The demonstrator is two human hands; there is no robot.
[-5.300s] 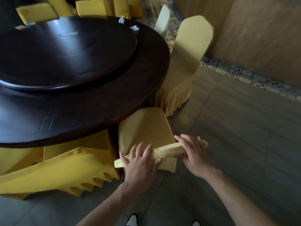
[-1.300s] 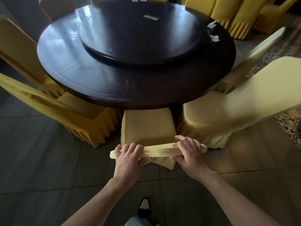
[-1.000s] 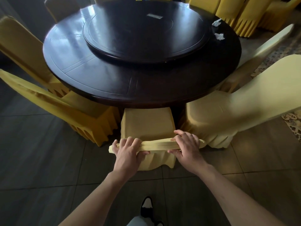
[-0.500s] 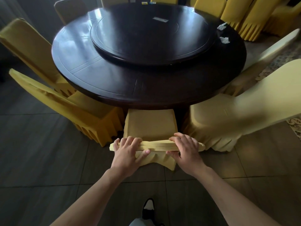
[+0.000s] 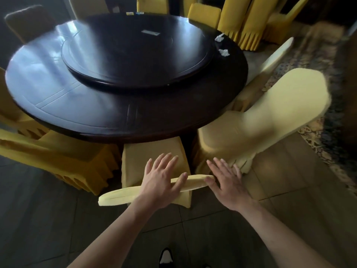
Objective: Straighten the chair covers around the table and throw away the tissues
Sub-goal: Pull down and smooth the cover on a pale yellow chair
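Fingers straight on both hands: left grip (image 5: pixel 160 182) flat across chair cover top (image 5: pixel 116 198), right grip (image 5: pixel 228 182) w/ thumb at its end.

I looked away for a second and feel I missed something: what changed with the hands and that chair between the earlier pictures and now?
Both hands let go of the chair back. The left hand now lies open with straight fingers across its top edge; the right hand has opened and sits at its right end, thumb at the tip. The chair remains tucked under the table, and the two tissues lie where they were.
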